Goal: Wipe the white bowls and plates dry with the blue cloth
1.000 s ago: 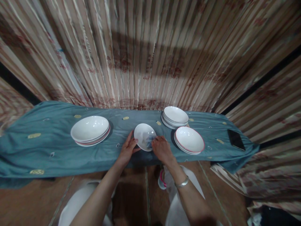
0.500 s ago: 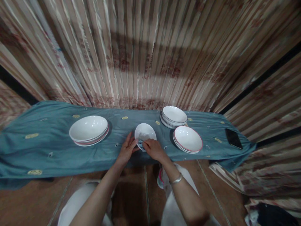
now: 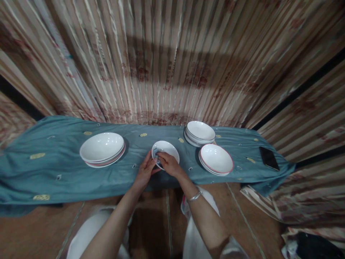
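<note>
Head view: the small white bowl [image 3: 171,148] is being held at the nr. edge of the teal-draped table [image 3: 151,182]; can't tell if its base is touching the cover. L hand [image 3: 146,169] is gripping the bowl's left side, thumb at the rim, fingers going round the outside. R hand [image 3: 168,164] is reaching into the bowl, its grip pinching a bluish cloth [image 3: 156,157], mostly hidden under the fingers. A silver bracelet [image 3: 195,196] is circling the R wrist, on the person's side of the bowl. Well left of the bowl, a stack of lg. white bowls [image 3: 103,147] is standing, w/ a reddish band showing low down. Right of the bowl, a red-rimmed stack [image 3: 216,159] is standing; farther back on that side, a dark-rimmed stack [image 3: 200,131]. Far right of the bowl, a black phone [image 3: 268,158] is lying flat. Behind the bowl, a striped curtain [image 3: 161,72] is hanging in folds.
</note>
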`<state>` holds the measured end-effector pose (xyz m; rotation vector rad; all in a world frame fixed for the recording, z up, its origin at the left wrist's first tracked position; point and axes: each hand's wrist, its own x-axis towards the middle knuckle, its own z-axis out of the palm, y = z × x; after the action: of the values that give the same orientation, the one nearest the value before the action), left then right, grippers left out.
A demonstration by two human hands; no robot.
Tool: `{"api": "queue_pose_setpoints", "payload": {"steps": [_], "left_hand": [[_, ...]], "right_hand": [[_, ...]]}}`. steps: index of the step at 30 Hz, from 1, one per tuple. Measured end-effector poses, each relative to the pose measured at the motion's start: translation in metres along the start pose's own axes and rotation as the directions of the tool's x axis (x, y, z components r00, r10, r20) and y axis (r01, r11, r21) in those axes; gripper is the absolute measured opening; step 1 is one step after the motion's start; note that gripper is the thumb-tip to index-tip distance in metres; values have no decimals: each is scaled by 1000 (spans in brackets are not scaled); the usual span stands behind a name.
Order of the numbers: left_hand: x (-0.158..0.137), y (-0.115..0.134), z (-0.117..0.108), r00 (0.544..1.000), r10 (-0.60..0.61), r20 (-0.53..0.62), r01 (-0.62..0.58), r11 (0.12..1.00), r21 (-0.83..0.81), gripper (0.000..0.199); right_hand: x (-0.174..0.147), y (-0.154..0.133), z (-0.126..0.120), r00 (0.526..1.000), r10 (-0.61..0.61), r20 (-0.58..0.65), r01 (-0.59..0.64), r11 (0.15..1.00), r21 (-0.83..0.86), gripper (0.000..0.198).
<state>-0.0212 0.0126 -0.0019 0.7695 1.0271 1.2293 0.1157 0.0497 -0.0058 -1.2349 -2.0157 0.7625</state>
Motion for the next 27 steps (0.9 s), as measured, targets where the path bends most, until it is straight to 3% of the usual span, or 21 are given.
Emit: {"api": "queue_pose_setpoints", "payload": {"steps": [6, 12, 22, 27], "left_hand": [[2, -3, -3, 1000, -5, 15, 5, 1000, 1, 63], [0, -2, -3, 1000, 0, 17, 0, 1000, 10, 65], [1, 0, -4, 1000, -22, 21, 21, 999, 26, 68], [1, 1, -2, 1000, -27, -6, 27, 999, 22, 70]], "right_hand": [[1, 9, 3, 996, -88, -13, 87, 994, -64, 38], [0, 5, -6, 995, -103, -4, 97, 948, -303, 38], [-8, -17, -24, 990, 141, 9, -103, 759, -643, 31], [-11, -19, -29, 986, 162, 29, -106, 760, -641, 30]]}}
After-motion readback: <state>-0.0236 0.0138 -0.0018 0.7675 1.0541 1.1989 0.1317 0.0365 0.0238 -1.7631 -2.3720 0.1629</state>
